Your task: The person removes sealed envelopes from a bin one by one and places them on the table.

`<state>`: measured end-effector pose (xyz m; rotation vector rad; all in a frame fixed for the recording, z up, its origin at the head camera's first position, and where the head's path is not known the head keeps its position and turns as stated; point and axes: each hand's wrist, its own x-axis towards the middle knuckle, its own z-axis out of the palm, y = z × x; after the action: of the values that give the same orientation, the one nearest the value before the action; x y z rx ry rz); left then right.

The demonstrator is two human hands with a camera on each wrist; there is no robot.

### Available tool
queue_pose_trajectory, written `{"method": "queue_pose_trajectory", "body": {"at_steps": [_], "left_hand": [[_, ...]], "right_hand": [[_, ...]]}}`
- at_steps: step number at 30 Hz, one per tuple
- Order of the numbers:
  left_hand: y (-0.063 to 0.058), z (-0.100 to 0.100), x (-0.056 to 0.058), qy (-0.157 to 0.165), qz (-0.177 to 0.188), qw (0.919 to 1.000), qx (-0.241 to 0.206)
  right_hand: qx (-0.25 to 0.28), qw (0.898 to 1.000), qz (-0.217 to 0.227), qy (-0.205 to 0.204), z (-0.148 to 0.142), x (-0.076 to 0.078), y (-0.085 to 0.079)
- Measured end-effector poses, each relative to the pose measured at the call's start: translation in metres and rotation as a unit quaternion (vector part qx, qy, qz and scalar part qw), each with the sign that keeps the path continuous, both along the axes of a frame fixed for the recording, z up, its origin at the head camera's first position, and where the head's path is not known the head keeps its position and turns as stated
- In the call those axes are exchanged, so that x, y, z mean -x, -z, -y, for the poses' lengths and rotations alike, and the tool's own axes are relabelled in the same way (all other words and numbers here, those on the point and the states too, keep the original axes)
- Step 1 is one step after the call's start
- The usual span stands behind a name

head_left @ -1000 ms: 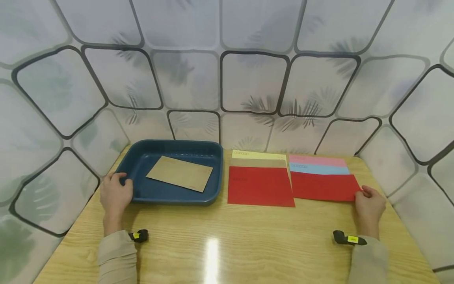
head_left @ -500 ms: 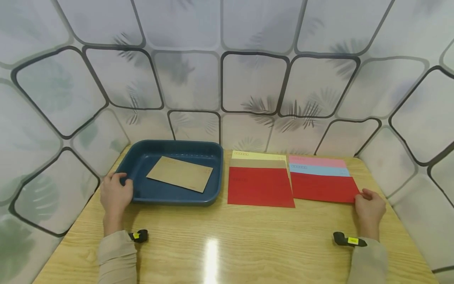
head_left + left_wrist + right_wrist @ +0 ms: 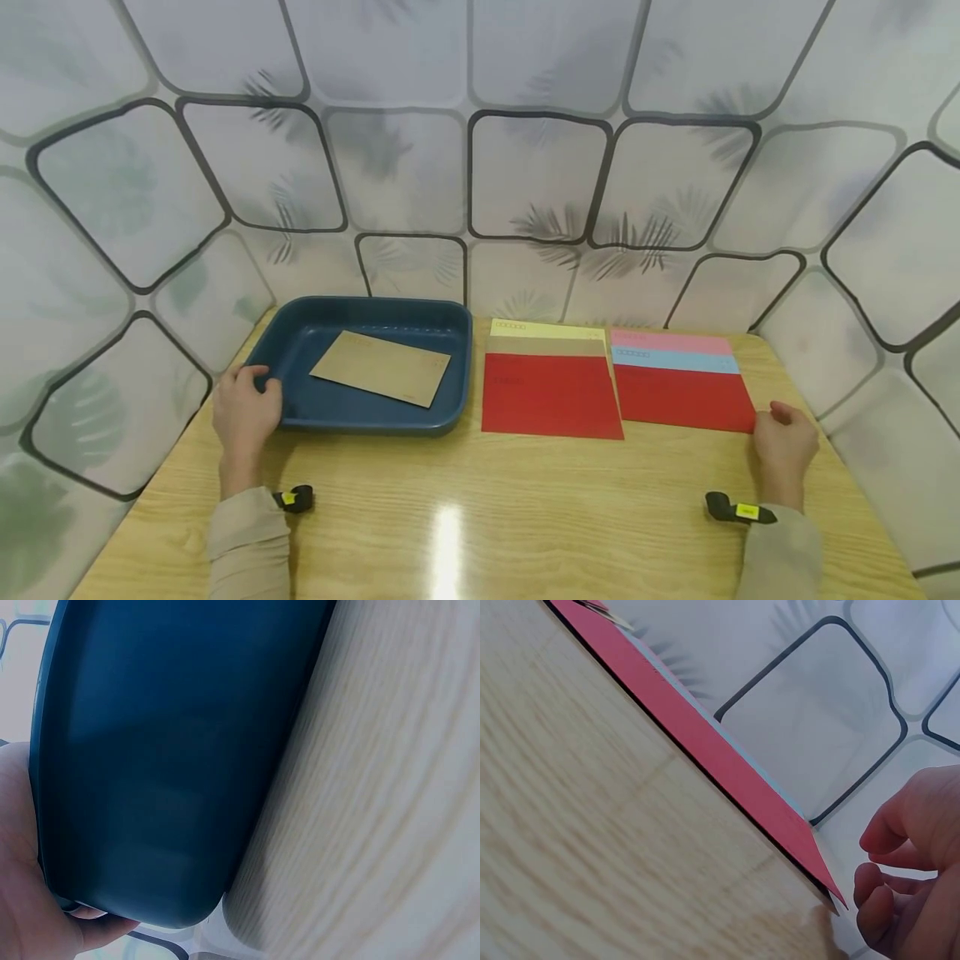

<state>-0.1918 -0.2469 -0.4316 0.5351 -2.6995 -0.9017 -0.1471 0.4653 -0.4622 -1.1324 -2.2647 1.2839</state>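
Note:
At the tray's left end, my left hand (image 3: 246,412) grips the rim of a dark blue plastic tray (image 3: 375,312). In the left wrist view, the fingers wrap its corner, and the tray wall (image 3: 172,765) hides some of them. A brown envelope (image 3: 381,368) lies slanted inside. My right hand (image 3: 785,446) is just off the right corner of a red envelope (image 3: 684,402). Its fingers (image 3: 889,825) are loosely curled and hold nothing, with a gap to the envelope's corner in the right wrist view. That red envelope overlaps a light blue envelope (image 3: 675,358) and a pink one (image 3: 671,338).
Between tray and right pile lies another pile: a red envelope (image 3: 551,398) over a brown one (image 3: 547,346) and a pale yellow one (image 3: 551,330). All rest on a wood-grain table (image 3: 525,517) against a patterned backdrop (image 3: 540,175).
My right hand has let go of the right red envelope and drawn slightly rightward. That envelope's top edge has come down, showing more of the blue one. The left hand stays on the tray.

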Motion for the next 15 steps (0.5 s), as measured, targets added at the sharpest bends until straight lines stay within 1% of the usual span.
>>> {"method": "queue_pose_trajectory", "body": {"at_steps": [9, 15], "left_hand": [[-0.0009, -0.0001, -0.0002, -0.003, -0.003, 1.0, 0.001], [-0.0017, -0.001, -0.0007, 0.0, -0.002, 1.0, 0.002]], "right_hand": [[0.015, 1.0, -0.002, -0.002, 0.0014, 0.0009, -0.0033], [0.023, 1.0, -0.005, -0.016, 0.0047, -0.0006, -0.008]]}}
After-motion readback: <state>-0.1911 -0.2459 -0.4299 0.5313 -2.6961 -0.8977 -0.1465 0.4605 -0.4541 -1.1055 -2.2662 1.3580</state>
